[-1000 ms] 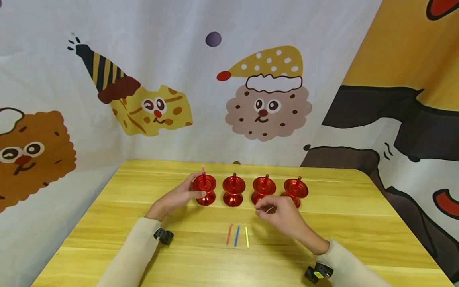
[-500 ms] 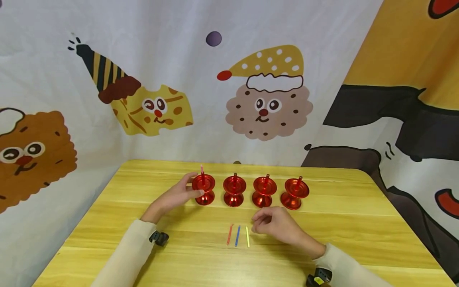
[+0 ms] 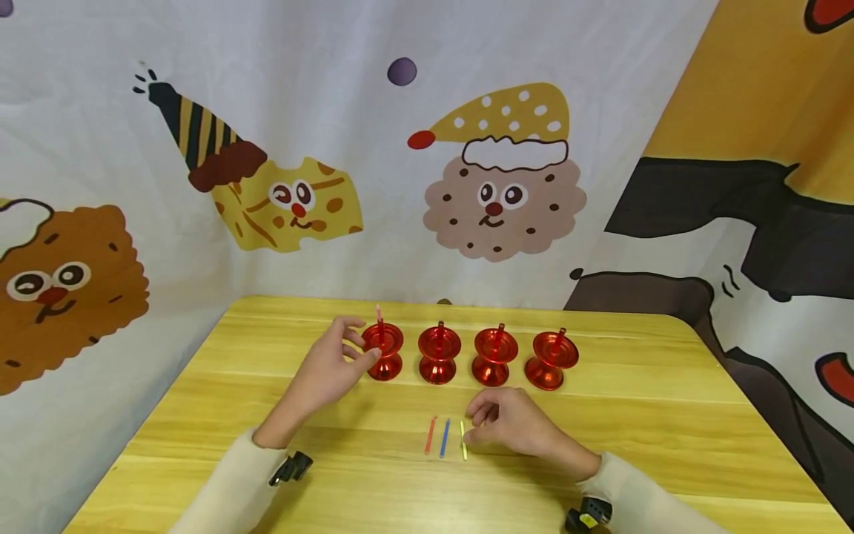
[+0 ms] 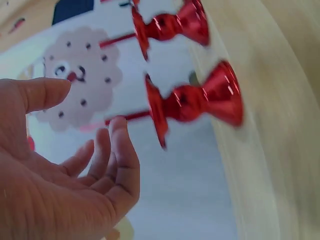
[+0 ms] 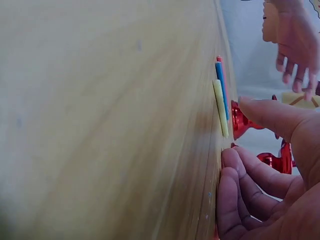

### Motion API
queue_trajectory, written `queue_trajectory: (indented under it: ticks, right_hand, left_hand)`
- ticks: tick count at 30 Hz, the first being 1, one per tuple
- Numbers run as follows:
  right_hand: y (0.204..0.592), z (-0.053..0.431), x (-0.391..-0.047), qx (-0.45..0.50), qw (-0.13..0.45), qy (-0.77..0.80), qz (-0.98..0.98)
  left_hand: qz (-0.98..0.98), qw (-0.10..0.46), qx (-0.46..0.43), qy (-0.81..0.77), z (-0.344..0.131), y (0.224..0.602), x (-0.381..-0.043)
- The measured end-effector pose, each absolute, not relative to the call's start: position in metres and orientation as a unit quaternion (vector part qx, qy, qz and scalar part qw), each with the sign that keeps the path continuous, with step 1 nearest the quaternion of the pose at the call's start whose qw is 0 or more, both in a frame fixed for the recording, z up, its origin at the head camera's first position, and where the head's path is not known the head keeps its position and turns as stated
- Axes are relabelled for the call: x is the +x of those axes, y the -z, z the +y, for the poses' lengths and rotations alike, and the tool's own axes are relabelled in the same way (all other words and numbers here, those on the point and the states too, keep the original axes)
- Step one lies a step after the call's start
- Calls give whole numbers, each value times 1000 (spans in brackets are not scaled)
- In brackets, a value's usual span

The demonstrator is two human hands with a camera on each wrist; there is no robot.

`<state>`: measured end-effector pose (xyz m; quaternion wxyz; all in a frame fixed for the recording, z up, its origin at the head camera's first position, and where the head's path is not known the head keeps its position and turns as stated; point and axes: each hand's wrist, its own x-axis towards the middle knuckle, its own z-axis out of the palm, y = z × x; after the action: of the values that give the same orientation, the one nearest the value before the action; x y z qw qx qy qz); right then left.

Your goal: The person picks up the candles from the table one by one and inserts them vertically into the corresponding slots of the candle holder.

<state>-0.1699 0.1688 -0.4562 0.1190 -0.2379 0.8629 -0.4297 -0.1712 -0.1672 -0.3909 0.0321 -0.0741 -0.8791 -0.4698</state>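
Note:
Several shiny red candle holders stand in a row on the table. The leftmost holder [image 3: 385, 367] has a pink candle [image 3: 379, 313] upright in its tube. My left hand [image 3: 330, 374] is beside this holder, fingers loosely bent and thumb apart; in the left wrist view it holds nothing, and its fingertips overlap the holder's tube [image 4: 137, 115]. A red candle [image 3: 430, 436], a blue candle [image 3: 444, 439] and a yellow candle [image 3: 465, 449] lie side by side in front. My right hand [image 3: 517, 424] is at the yellow candle, thumb and fingers apart in the right wrist view.
The second holder [image 3: 437, 369], third holder [image 3: 490, 371] and rightmost holder [image 3: 545, 373] have bare tubes. A printed cloth [image 3: 380, 274] hangs behind the wooden table [image 3: 373, 482]. Each wrist wears a small black camera.
My left hand has loosened and drawn back left from the leftmost holder. My right hand has come down from near the right-hand holders, toward the yellow candle.

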Motion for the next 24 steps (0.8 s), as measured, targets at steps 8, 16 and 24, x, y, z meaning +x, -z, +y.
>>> queue_trajectory:
  ticks: [8,16,24]
  right_hand:
    - [457,165,-168,-253,113,410,869]
    - [457,159,-167,-272,99,371,882]
    - [457,161,-166,-264,92,358,891]
  left_hand:
    - [-860,-24,-138,491,-128,405,-173]
    - [-874,-58,-158,456,-104,424,-188]
    - [-884,-74,-167,431,-92,434,-206]
